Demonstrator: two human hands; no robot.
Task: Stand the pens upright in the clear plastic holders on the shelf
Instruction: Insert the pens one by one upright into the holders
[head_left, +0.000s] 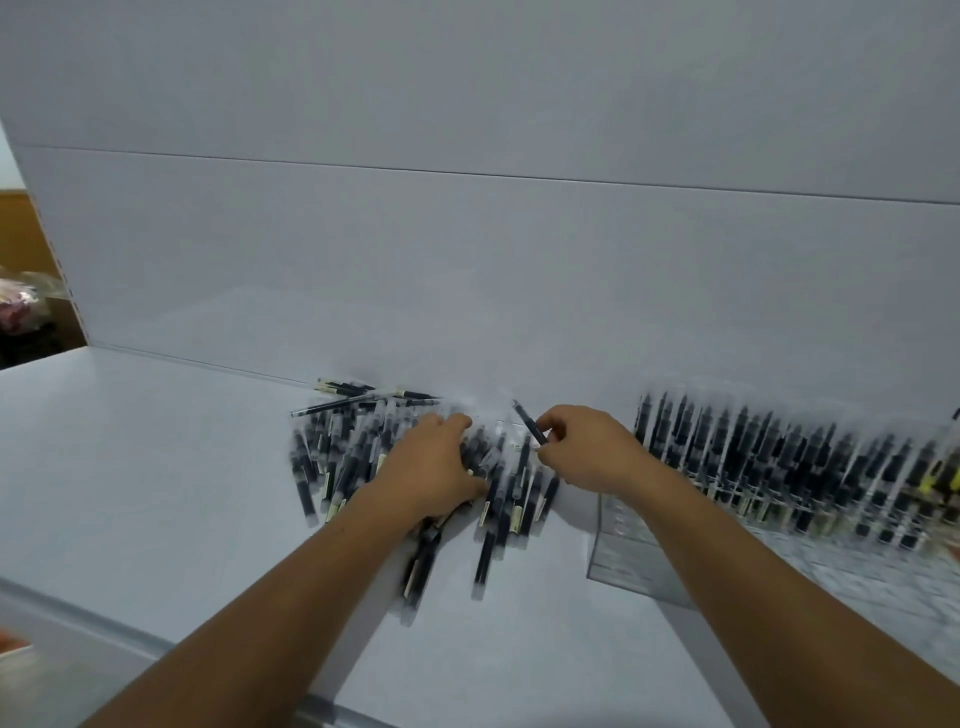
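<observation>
**Head view**

- Flat white shelf (156, 467), with a plain white back panel (467, 260) rising from its rear edge.
- Heap of loose black-and-clear plastic pens (353, 457), lying flat near the shelf's rear edge at about mid-length. Most barrels run front to back.
- Left hand (431, 467), palm down on the heap with its fingers bent into the pens. Blur hides whether it grips any.
- Right hand (587, 452), just right of the heap. Thumb and fingers pinch a single slim black pen (530, 423) by its lower end.
- The held pen is lifted off the heap. Its long axis slants, with the free end pointing up and toward the back panel, leaning left.
- Clear plastic gridded holder (634, 551), on the right part of the shelf. Its near-left slots are open.
- Upright black pens (779, 457), filling the holder's rear rows.
- Judgement: the holder lies right of the grip and the right hand is the nearer one. The pen probably needs tipping to vertical before it enters a slot.
</observation>
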